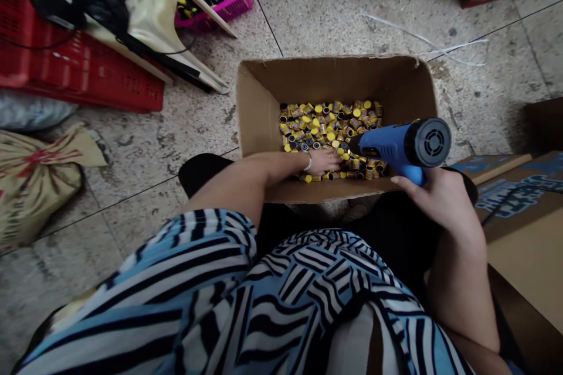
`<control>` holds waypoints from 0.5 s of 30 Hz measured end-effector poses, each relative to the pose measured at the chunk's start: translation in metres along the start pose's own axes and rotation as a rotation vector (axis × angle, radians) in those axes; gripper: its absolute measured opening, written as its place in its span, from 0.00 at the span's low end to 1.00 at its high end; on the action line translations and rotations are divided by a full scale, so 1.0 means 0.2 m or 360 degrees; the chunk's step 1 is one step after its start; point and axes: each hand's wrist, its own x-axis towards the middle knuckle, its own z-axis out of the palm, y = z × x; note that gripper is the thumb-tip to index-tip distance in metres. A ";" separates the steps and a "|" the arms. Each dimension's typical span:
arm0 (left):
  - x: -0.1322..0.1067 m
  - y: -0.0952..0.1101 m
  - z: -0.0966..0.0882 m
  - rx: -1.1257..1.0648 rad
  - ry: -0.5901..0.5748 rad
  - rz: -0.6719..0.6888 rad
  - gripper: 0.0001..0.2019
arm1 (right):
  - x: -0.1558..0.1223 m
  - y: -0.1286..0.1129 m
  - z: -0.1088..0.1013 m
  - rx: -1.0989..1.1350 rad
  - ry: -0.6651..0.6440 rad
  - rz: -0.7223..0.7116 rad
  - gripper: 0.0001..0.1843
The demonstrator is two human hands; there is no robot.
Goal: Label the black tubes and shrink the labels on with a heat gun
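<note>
An open cardboard box (pixel 259 111) stands on the floor in front of me, its bottom covered with several small yellow and black capped pieces (pixel 328 126). My left hand (pixel 323 162) reaches into the box and rests among those pieces, fingers curled; whether it holds one is hidden. My right hand (pixel 440 196) grips the handle of a blue and black heat gun (pixel 402 145), held over the box's near right corner with its nozzle pointing left toward my left hand.
A pink basket (pixel 231 6) of black and yellow parts sits at the back, beside a red crate (pixel 83 70) and a cream panel with black cables. A sack (pixel 35 181) lies left. Printed cardboard (pixel 519 205) lies right.
</note>
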 end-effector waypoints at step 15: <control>-0.03 -0.40 -0.31 0.0105 0.0149 -0.0566 0.26 | -0.14 0.13 0.03 0.0065 0.0159 0.0289 0.34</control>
